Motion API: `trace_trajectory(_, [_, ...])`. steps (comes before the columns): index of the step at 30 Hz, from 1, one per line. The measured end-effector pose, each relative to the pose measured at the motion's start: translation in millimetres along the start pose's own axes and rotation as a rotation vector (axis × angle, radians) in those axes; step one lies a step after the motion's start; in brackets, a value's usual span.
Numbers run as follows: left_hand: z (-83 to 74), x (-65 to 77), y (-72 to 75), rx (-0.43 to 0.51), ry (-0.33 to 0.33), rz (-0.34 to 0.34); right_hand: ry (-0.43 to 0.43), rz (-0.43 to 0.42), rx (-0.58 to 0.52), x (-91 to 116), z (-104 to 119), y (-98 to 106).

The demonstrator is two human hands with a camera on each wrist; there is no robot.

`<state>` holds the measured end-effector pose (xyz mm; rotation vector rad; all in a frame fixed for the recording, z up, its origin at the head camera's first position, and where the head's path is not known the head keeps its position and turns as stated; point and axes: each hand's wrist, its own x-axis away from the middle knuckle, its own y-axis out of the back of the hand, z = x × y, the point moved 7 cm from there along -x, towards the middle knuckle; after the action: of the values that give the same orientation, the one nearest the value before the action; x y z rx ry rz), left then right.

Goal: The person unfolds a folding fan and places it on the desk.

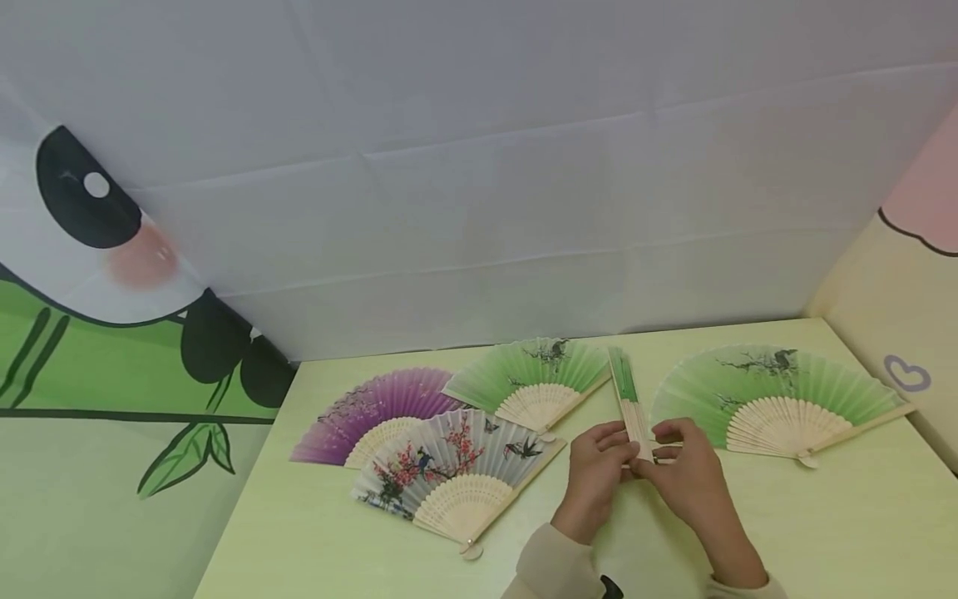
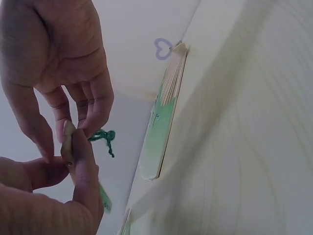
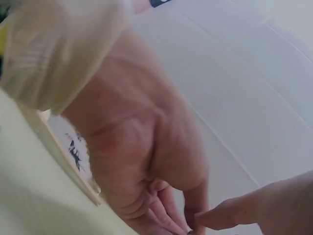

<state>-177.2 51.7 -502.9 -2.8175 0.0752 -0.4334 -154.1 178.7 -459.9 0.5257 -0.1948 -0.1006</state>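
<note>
In the head view a folded green hand fan (image 1: 629, 391) stands with its green end away from me and its bare wooden ribs toward me. My left hand (image 1: 595, 474) grips it by the ribs, thumb across the front. My right hand (image 1: 684, 474) meets its lower end, thumb and fingers bent around it. From the left wrist view, the fan's pale wooden end (image 2: 68, 139) sits between the fingertips of both hands, and a knotted green cord (image 2: 105, 139) hangs by the right fingers. In the right wrist view my left hand (image 3: 146, 147) hides the fan.
Left of my hands lie an open purple fan (image 1: 412, 395), an open white flowered fan (image 1: 464, 466) overlapping it, and an open green fan (image 1: 539, 374) behind. Another open green fan (image 1: 786, 391) lies to the right. A white wall (image 1: 479, 208) rises behind the table (image 1: 314, 532).
</note>
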Motion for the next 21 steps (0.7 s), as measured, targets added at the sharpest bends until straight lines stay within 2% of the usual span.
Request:
trace_trajectory(4, [-1.9,1.0,3.7,0.010,-0.013,0.002,0.018,-0.001,-0.017,-4,3,1])
trace_trajectory(12, [-4.0,8.8,6.5,-0.010,0.012,0.011,0.024,-0.041,-0.056,-23,7,1])
trace_trajectory(21, [-6.8,12.4,12.1,-0.018,-0.014,0.063,-0.025,-0.024,-0.147,-35,8,-3])
